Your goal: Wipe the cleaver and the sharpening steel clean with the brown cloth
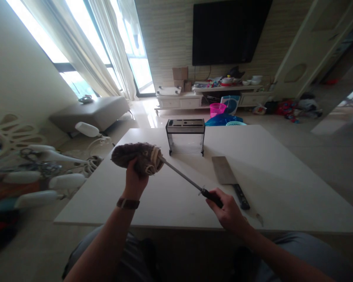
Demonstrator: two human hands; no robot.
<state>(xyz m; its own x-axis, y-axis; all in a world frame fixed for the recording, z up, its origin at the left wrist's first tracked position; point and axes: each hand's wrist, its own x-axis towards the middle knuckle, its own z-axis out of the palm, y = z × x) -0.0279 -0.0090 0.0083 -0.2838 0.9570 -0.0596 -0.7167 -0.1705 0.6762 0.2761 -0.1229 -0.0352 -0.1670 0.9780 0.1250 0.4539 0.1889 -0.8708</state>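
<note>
My right hand (228, 211) is closed around the black handle of a honing steel (184, 176), whose metal rod slants up to the left. The rod's far end meets a bunched grey-brown cloth (135, 154) with a pale edge; whether the tip goes inside the cloth is hidden. My left hand (135, 176) grips that cloth from below, above the table. A cleaver (223, 171) with a black handle lies flat on the table to the right. Behind it stands a knife block (185, 126) with a slotted dark-edged top and clear sides.
The white table (282, 176) spans the area before me. A small curved object (259, 218) lies near its front edge. White lamp arms (88, 129) reach close to the table's left side. Beyond are a grey bench (91, 111), a pink basket (217, 109) and a TV cabinet (179, 102).
</note>
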